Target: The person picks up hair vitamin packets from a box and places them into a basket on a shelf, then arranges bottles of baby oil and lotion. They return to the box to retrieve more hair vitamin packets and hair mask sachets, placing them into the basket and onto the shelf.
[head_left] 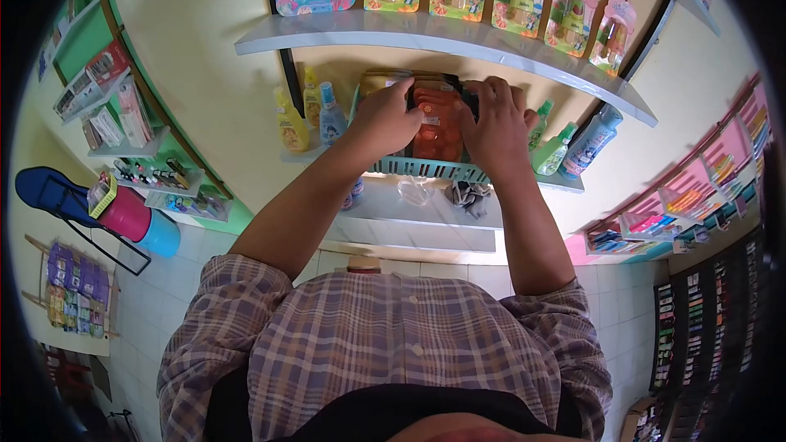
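Observation:
A light teal basket (426, 169) stands on the shelf straight ahead, packed with flat packets. Upright orange-red packets (438, 133) fill its middle, one behind another. My left hand (388, 119) reaches in from the left, its thumb and fingers closed at the left edge of the packets; some fingertips are hidden. On the other side, my right hand (496, 127) has its fingers bent over the dark packets at the basket's right, with the thumb beside the orange-red ones. Yellowish packets (375, 82) show at the back left of the basket.
Yellow bottles (291, 123) and a blue bottle (332, 115) flank the basket on the left. Green bottles (554, 149) and a tall blue bottle (591, 143) stand right. Overhead, a grey shelf (442, 42) carries carded goods. A lower shelf (385, 203) holds a crumpled dark-and-white item (469, 198).

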Tool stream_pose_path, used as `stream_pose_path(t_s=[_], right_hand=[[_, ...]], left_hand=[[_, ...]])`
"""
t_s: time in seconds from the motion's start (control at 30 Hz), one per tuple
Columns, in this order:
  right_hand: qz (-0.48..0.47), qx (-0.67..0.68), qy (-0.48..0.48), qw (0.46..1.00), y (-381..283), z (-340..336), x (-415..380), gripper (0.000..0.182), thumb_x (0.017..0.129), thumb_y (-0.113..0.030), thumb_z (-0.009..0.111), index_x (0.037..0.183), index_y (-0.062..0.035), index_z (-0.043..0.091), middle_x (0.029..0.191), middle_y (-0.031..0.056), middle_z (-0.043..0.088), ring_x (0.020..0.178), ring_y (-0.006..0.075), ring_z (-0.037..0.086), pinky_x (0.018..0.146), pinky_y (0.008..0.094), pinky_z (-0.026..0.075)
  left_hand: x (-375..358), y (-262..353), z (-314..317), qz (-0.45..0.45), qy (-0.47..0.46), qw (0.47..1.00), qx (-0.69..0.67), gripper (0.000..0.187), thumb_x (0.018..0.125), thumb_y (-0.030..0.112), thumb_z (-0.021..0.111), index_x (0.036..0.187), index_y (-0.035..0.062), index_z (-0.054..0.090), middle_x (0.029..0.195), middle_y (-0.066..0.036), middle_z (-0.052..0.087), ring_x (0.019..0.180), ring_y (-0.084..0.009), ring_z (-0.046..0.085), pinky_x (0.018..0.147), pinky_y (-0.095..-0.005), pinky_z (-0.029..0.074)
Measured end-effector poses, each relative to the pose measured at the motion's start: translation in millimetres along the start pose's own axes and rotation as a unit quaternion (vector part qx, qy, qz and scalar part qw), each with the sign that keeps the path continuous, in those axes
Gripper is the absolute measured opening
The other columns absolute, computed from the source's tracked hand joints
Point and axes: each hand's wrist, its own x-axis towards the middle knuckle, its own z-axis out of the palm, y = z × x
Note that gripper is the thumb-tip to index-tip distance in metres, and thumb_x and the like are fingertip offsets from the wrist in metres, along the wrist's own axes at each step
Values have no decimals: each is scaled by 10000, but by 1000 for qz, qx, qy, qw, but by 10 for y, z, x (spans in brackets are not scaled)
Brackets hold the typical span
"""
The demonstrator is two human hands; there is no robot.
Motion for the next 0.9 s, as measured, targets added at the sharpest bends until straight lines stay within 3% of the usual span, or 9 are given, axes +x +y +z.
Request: stream_pose_path(t_s=[0.03,0.1,0.17,0.27,0.47,0.63,0.9], right_hand=[[-32,2,7,999,10,6,54,297,888,-309,655,1128,-134,672,1269,51,573,1196,266,503,949,531,357],[-63,3,16,998,38,44,203,300,898,-277,644,1157,-128,657,1240,53,608,1167,256,549,955,495,396],[-119,13,-12,993,112,117,360,248,902,-223,625,1126,-132,682,1113,55,690,1058,251,640,896,424,496],[-152,10,-37,988,161,175,522,221,882,-213,639,1082,-155,712,1012,64,724,969,255,685,826,403,552],[-143,-70,-128,979,138,141,650,205,888,-227,655,1068,-201,750,998,77,732,908,277,698,804,398,562],[-171,-76,-101,977,152,156,658,219,878,-191,640,1068,-194,749,1005,85,731,924,272,697,815,399,560],[-187,-77,-84,976,234,200,638,220,863,-153,641,1053,-177,748,1031,68,728,967,263,691,870,415,538]], left_hand=[[2,13,0,1,-1,1000,0,561,857,228,622,1345,-29,522,1082,-275,679,1043,-405,653,928,-446,513],[11,53,-35,17,51,999,3,467,864,181,627,1310,48,593,951,-224,708,885,-317,705,811,-407,534],[85,118,-132,28,57,996,60,429,868,198,631,1274,61,622,993,-210,708,923,-330,696,842,-417,532],[286,110,-208,42,62,986,149,353,878,224,636,1198,81,675,1065,-181,707,988,-345,678,892,-429,529],[594,177,-291,1,-3,967,255,243,905,271,651,1110,165,729,1098,-106,715,1039,-309,670,913,-425,532],[763,41,-173,1,17,953,302,191,901,294,668,1035,187,754,1068,-86,721,1037,-297,675,908,-433,535],[765,100,-170,-7,-23,963,268,213,903,310,659,1050,193,757,1058,-88,727,1016,-293,682,904,-430,535]])
